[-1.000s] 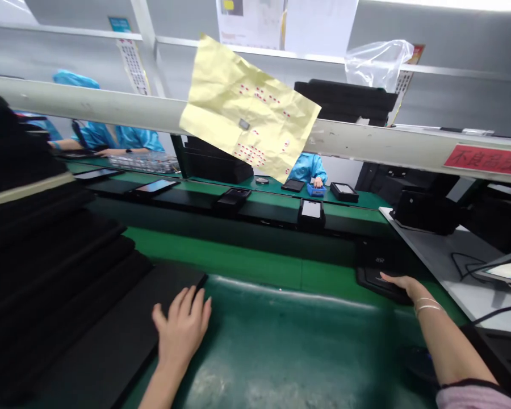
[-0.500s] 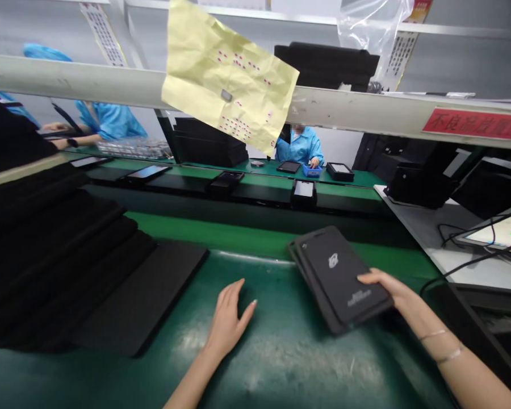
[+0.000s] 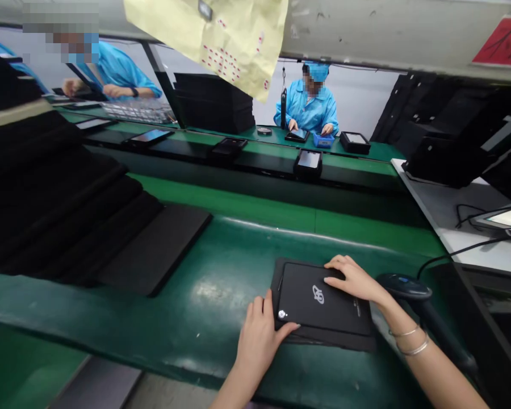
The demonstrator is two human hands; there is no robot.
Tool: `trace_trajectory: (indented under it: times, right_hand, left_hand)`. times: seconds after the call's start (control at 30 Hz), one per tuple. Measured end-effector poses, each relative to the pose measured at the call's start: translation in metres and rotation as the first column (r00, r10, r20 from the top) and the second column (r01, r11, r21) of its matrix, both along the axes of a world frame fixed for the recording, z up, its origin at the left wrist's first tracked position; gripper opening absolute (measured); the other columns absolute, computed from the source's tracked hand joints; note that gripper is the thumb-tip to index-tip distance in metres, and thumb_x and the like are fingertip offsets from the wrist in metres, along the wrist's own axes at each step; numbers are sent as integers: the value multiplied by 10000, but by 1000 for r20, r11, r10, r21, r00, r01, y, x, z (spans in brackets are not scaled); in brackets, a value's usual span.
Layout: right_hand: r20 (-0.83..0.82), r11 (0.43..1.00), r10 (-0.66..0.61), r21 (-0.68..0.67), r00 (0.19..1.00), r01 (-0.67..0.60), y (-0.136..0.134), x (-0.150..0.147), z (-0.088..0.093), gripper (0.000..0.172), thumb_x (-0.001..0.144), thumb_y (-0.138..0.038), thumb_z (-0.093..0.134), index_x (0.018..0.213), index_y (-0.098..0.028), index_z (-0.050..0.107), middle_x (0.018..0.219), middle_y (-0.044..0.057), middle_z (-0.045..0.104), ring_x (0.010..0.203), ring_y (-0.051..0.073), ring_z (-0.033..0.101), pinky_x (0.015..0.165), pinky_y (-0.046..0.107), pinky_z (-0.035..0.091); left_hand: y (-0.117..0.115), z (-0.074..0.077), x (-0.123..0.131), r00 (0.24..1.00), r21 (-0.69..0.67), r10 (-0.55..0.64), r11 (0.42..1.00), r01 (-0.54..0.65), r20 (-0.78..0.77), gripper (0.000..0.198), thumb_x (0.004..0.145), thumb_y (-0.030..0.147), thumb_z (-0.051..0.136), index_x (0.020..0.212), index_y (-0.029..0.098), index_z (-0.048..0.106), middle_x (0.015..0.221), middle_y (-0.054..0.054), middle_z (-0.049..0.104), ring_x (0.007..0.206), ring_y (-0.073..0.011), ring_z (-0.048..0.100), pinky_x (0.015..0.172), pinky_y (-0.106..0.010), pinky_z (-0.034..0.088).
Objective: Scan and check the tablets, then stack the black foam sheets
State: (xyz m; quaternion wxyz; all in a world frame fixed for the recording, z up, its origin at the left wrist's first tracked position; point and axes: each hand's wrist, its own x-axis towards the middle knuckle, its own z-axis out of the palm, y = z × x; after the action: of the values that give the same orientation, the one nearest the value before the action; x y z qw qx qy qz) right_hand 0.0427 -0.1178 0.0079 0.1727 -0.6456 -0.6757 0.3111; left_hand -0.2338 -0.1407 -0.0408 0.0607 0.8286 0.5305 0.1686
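Observation:
A black tablet (image 3: 319,304), back side up with a small logo and camera lens, lies on a black foam tray (image 3: 323,338) on the green mat (image 3: 221,295) close to me. My right hand (image 3: 353,278) rests flat on the tablet's far right part, fingers stretched out. My left hand (image 3: 259,338) touches the tablet's near left corner, thumb along its edge and fingers on the tray's left side.
Stacked black foam trays (image 3: 68,210) fill the left side. A handheld scanner (image 3: 409,287) stands right of the tablet. A conveyor (image 3: 247,162) beyond carries several devices. Two people in blue coats (image 3: 309,105) work across it. A yellow sheet (image 3: 221,40) hangs overhead.
My right hand carried the tablet and tray from the right and set them down on the mat before me. My left hand moved from the mat to the tablet's left corner.

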Motion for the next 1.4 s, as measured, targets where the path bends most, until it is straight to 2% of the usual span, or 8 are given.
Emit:
trace_trajectory:
  times: [0.23,0.5,0.67,0.73,0.8,0.97,1.23,1.4]
  right_hand:
    - [235,997,-58,65,970,44,3,-28,-2,329,769,-408,625,913,-126,535,957,130,564,945,281,495,841,400,392]
    - [278,977,10,203,961,-69,-15,-32,44,289,799,-265,630,1067,-206,538,890,37,650,843,204,614,685,279,418]
    - [442,642,-37,698,896,-318,-47,-51,50,149,875,-110,500,989,-128,595,818,66,640,742,164,573,688,289,411]
    - [519,501,-89,761,850,-412,-56,-59,34,189,870,-49,461,982,-101,604,839,97,646,790,189,571,714,314,410]
    - [561,462,-98,757,822,-462,-66,-66,11,242,869,-20,427,1011,-91,610,902,119,652,848,210,571,737,335,412]
    - [454,599,22,707,891,-375,-86,-78,-30,117,867,-113,528,928,-92,625,857,95,638,768,182,547,664,318,404]
    - [199,882,4,461,980,-97,-33,-73,-16,215,892,-134,457,1055,-144,596,982,73,609,913,202,503,814,350,420]
    - [145,939,-42,344,989,-11,10,-77,-22,242,862,-217,535,1088,-161,599,981,72,584,924,215,475,837,365,416]
  left_hand:
    - [-8,-1,11,985,261,89,964,-49,-146,750,687,634,590,1109,15,538,819,-105,561,730,-253,552,583,-332,527]
    - [-4,-5,5,990,-98,65,994,-52,127,605,753,549,621,1150,129,444,1090,-147,541,974,-336,561,767,-454,532]
    - [-4,-4,-3,963,-199,22,979,33,267,304,909,398,424,1130,190,401,1107,-114,498,944,-257,607,726,-389,549]
    - [-1,-2,-7,946,-222,20,973,55,323,278,924,342,369,1157,192,397,1149,-126,477,1007,-257,586,768,-394,539]
    - [9,-1,-11,925,-248,15,965,86,380,255,926,280,324,1141,187,425,1124,-118,501,1021,-240,576,819,-392,520]
    - [52,4,-10,873,-315,2,933,174,487,252,922,312,360,1099,193,495,1029,-72,541,755,-158,588,736,-328,519]
    - [100,-3,15,832,-286,-181,883,372,524,232,796,337,621,997,224,595,1158,-76,475,1157,-248,428,1005,-414,356]
    - [103,-2,12,818,-277,-224,866,416,529,204,823,347,584,988,227,596,1180,-82,455,1191,-258,376,1036,-452,308]
